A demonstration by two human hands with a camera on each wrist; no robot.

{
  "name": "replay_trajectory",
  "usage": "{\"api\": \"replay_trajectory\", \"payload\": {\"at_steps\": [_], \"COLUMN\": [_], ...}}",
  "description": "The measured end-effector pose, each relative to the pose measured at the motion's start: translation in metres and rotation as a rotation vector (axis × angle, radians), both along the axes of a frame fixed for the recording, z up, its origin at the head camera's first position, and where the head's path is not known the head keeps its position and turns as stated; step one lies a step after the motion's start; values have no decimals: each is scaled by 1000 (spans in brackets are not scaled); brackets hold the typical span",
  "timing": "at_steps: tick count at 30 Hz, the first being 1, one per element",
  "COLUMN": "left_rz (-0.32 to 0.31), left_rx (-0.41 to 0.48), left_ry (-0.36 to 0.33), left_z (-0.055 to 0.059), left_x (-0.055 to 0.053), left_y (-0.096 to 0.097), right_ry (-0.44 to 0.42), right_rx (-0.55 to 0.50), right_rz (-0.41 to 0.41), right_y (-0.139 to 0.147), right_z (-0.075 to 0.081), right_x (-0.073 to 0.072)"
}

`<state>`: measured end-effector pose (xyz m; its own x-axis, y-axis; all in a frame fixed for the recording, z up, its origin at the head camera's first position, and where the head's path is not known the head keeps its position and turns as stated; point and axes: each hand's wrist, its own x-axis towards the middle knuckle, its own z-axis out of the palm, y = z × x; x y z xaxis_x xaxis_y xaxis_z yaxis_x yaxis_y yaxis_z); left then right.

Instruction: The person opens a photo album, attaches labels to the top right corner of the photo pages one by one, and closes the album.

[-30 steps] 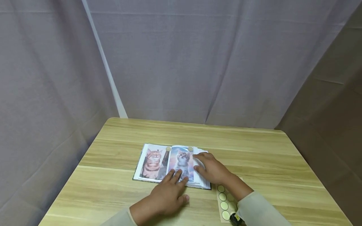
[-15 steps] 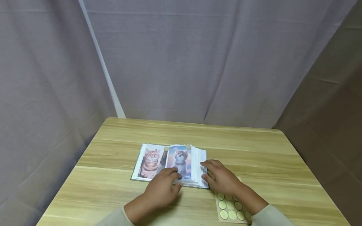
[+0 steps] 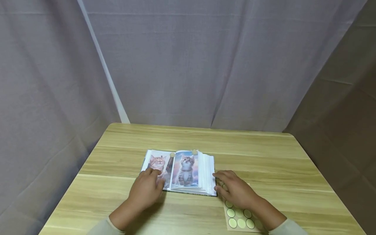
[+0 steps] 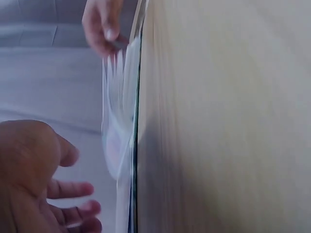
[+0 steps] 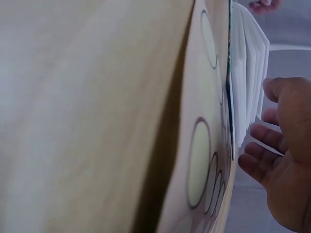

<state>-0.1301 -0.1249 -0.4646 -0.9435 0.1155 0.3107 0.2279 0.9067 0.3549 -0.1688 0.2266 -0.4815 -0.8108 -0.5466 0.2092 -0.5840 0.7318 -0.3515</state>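
Observation:
An album (image 3: 185, 169) lies open on the table, with cat pictures on both facing pages. Each page carries a round sticker (image 3: 195, 152) near its top. My left hand (image 3: 146, 189) is over the lower left page with its fingers loosely bent; the left wrist view shows a gap between its fingertips and the pages (image 4: 121, 92). Beside the album's right edge, my right hand (image 3: 236, 191) has relaxed fingers near the page ends and holds nothing. Beneath that hand lies a sheet of round stickers (image 3: 239, 213), partly covered by the hand and forearm.
The wooden table (image 3: 188, 137) extends behind the album and to both sides. Grey curtains (image 3: 164, 65) hang behind it and at the left, with a darker one (image 3: 337, 107) at the right. In the right wrist view, the sticker sheet (image 5: 194, 97) bows up off the tabletop.
My left hand has moved left from the right page to over the left page, uncovering the kitten picture. The right hand has drawn back rightward off the pages, and they lie flatter.

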Motion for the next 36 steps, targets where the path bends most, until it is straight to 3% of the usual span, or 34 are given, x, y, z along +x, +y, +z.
{"api": "replay_trajectory", "payload": {"at_steps": [4,7,12,25,36], "left_rz": [100,170,231,248,203], "left_rx": [-62,-108,-162,-175,-194], "left_ry": [-60,-144,-260,-300,-300], "left_z": [2,2,3,1,2], "left_x": [2,3,4,-1,0], "left_y": [-18,-30,-40,-41,-42], "right_ry": [15,24,13,20,-15], "right_rx": [9,19,29,52,90], "right_rz": [16,28,40,50,12], "right_y": [3,4,7,3,-1], "right_z": [-2,-3,-4,-7,-5], "right_x": [3,4,5,7,8]}}
